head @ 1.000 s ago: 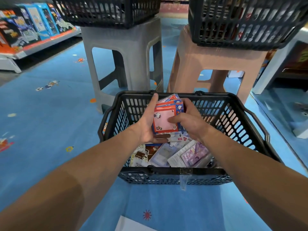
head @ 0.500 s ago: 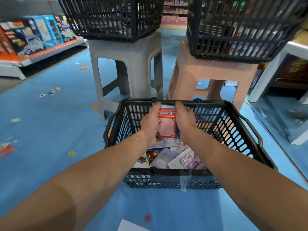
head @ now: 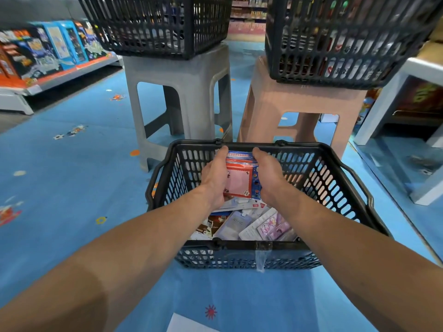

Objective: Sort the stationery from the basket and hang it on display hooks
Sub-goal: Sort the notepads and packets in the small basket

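A black plastic basket [head: 335,178] stands on the blue floor in front of me, holding several stationery packets [head: 268,226]. Inside it, near the far wall, a stack of red-and-pink memo pad packs [head: 238,179] is squeezed between both hands. My left hand [head: 213,178] presses its left edge and my right hand [head: 269,174] presses its right edge, fingers pointing forward along the sides. The fingertips behind the stack are hidden.
A grey stool [head: 182,99] and a pink stool [head: 299,111] stand right behind the basket, each carrying a black basket [head: 155,25] [head: 335,44]. Toy boxes fill a shelf [head: 43,58] at the left. A white unit [head: 393,101] stands at the right. A white sheet [head: 189,324] lies near me.
My right hand moved from gripping the front of the stack to its right side, and both hands closed in on the stack. The view shifted down and back a little.
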The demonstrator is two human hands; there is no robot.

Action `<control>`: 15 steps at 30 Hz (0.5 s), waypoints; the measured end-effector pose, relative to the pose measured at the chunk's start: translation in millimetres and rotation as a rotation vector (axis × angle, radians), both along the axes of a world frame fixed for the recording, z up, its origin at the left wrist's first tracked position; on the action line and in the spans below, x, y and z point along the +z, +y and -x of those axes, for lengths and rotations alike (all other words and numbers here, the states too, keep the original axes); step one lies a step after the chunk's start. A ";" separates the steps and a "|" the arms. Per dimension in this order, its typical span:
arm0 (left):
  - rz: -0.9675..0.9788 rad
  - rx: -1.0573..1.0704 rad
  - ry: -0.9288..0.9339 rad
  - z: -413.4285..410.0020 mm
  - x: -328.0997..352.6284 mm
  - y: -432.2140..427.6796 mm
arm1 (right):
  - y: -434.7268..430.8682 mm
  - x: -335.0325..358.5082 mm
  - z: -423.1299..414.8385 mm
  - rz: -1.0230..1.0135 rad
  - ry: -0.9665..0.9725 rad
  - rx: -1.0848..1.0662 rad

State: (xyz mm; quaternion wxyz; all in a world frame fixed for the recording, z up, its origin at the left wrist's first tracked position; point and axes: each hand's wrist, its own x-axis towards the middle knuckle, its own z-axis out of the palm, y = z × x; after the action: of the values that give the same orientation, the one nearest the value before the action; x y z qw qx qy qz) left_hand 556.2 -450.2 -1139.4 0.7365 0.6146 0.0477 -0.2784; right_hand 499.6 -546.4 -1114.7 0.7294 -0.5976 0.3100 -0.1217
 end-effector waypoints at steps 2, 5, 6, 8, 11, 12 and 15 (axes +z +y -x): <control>-0.018 -0.007 0.026 1.8 3.0 -0.2 | -0.9 1.3 0.3 0.023 0.003 0.008; -0.024 -0.026 0.060 5.0 6.1 1.2 | -1.7 2.9 0.6 0.054 -0.004 -0.003; -0.024 -0.029 0.063 5.4 6.7 1.8 | -1.6 4.2 1.2 0.066 -0.010 -0.003; -0.020 -0.032 0.064 5.8 8.4 3.3 | -2.1 5.8 2.4 0.062 -0.031 0.040; -0.009 -0.038 0.073 1.4 10.0 7.5 | -3.1 6.5 6.1 0.046 -0.088 0.173; -0.010 -0.032 0.073 -1.4 9.3 9.7 | -3.8 5.4 7.5 0.074 -0.105 0.223; -0.038 -0.039 0.080 -6.3 10.4 17.6 | -6.0 2.5 10.6 0.254 -0.053 0.376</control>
State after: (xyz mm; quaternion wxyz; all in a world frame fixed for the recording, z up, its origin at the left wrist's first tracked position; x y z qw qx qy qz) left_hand 562.5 -432.6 -1129.0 0.7169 0.6176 0.0704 -0.3159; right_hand 489.1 -552.4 -1112.1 0.6661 -0.7285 0.1559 -0.0374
